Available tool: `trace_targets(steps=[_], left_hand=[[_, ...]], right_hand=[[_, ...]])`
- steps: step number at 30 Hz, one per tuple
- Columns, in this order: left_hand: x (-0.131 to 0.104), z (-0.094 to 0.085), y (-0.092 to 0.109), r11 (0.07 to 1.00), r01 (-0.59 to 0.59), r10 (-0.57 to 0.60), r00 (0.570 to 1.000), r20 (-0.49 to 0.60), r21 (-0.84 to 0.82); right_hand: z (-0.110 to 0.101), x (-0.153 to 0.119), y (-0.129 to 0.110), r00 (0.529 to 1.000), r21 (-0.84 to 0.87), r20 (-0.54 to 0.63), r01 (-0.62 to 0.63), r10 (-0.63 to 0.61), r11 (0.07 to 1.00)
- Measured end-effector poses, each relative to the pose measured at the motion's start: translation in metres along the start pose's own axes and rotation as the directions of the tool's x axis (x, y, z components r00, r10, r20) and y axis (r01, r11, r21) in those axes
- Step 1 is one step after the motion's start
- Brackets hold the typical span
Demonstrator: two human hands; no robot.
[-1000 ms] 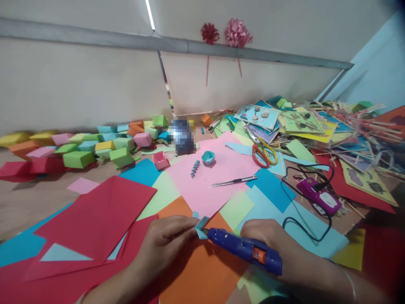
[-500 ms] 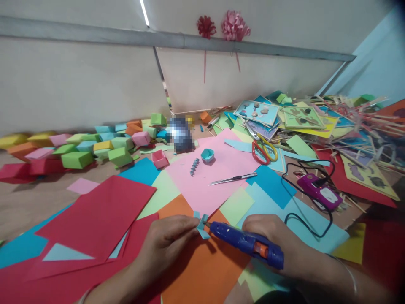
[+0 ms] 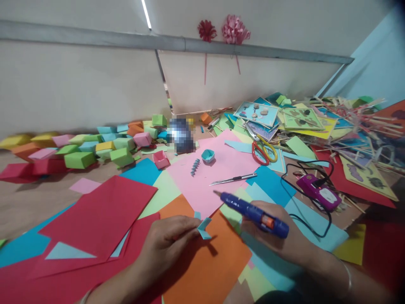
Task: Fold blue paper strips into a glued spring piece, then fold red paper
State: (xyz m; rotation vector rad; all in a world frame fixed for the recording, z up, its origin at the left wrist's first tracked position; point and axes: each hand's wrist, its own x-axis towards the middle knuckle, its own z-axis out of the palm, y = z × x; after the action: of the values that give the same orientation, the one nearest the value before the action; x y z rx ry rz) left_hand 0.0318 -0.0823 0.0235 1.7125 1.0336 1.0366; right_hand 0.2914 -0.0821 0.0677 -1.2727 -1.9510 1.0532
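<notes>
Over orange paper [image 3: 215, 270], left hand [image 3: 172, 236] pinches the blue strip [image 3: 204, 224], open rightward. Right hand [image 3: 275, 245] grips the gun [image 3: 243, 207], nozzle [image 3: 217, 193] beyond the strip.

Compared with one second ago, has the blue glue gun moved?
Yes: the glue gun has moved away from the folded paper, toward the stationary craft knife.
</notes>
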Motion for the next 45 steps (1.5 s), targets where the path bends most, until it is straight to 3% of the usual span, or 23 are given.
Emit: trace_targets(steps=[2,4,8,15,24,36,40,45], left_hand=[[0.0,0.002,0.001,0.998,0.063,-0.063,0.998,-0.019,-0.015],[-0.002,0.004,0.002,0.992,0.116,-0.117,0.993,-0.026,-0.046],[-0.005,0.007,-0.001,0.992,0.118,-0.119,0.993,-0.005,-0.051],[-0.004,0.003,0.001,0.991,0.006,0.0,0.999,-0.049,0.134],[-0.004,0.002,-0.003,0.994,-0.078,0.077,0.997,0.013,0.071],[-0.005,-0.001,-0.005,0.975,-0.205,0.195,0.975,0.11,0.083],[-0.005,0.001,-0.006,0.981,-0.184,0.171,0.97,0.174,0.056],[-0.006,0.002,-0.003,0.995,-0.043,0.029,0.989,0.146,0.091]], right_hand=[[0.003,0.005,-0.007,0.991,0.168,-0.052,-0.109,0.119,0.98],[0.01,0.01,-0.012,0.982,0.31,-0.024,-0.172,0.189,0.935],[0.034,0.023,-0.017,0.976,0.444,0.077,-0.216,0.203,0.87],[0.051,0.04,-0.02,0.997,0.295,0.021,-0.079,0.076,0.952],[0.043,0.047,-0.025,1.0,0.241,-0.015,-0.012,0.016,0.971],[0.04,0.046,-0.017,0.988,0.133,0.122,0.082,-0.098,0.988],[0.037,0.045,-0.016,0.98,0.01,0.12,0.158,-0.158,0.987],[0.033,0.049,-0.015,0.965,0.11,0.177,0.178,-0.195,0.978]])
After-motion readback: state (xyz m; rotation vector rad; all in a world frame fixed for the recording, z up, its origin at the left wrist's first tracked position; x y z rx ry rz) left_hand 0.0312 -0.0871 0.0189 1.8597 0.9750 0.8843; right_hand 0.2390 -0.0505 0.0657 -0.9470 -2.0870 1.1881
